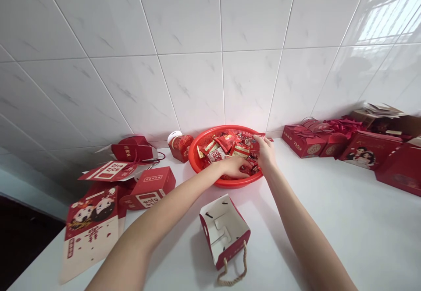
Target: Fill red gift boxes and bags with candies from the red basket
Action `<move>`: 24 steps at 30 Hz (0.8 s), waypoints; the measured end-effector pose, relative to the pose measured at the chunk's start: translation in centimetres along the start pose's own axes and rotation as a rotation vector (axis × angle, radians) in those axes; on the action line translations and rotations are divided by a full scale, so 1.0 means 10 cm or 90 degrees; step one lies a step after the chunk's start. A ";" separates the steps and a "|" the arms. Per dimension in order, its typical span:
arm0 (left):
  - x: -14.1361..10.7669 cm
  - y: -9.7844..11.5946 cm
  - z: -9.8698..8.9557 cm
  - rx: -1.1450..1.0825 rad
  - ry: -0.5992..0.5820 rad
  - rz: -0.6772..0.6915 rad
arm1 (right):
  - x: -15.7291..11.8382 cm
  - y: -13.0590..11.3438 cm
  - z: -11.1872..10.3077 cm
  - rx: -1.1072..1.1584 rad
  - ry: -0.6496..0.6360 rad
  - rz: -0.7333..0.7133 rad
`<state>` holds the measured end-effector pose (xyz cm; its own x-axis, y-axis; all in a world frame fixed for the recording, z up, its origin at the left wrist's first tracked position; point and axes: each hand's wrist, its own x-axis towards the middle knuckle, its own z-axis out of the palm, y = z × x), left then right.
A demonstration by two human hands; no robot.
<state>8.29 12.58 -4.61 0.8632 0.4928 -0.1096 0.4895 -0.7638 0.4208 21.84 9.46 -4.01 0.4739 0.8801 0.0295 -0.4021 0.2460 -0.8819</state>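
The left hand point(237, 167) dips inside the red basket point(235, 183), its curled fingers among the wrapped sweets point(228, 142) at the near side; whether they grip one, I cannot tell. The right hand point(264, 147) is at the basket's right edge, fingers bent, their hold unclear. The basket's long axis runs left to right. The open box point(234, 216) stands on the table point(345, 207) just this side of the basket, its mouth upward, rope handle point(232, 282) on the side away from the basket; the left hand is nearer to it.
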 end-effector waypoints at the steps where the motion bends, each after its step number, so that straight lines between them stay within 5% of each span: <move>1: 0.02 0.00 0.02 0.001 -0.025 0.009 | 0.00 0.00 0.00 0.001 0.003 0.002; 9: 0.04 0.00 0.02 -0.004 -0.101 -0.036 | 0.02 -0.01 0.00 -0.019 -0.011 0.010; 18: 0.02 0.06 -0.01 0.039 -0.078 -0.111 | 0.06 0.03 0.01 0.005 -0.021 0.015; 24: 0.02 0.08 -0.01 0.088 -0.074 -0.084 | 0.05 0.03 0.01 0.015 -0.003 0.022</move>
<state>8.84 12.14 -4.20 0.7949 0.5471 -0.2624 0.6048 -0.7494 0.2697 21.85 10.03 -4.17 0.4551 0.8904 0.0017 -0.4362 0.2246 -0.8713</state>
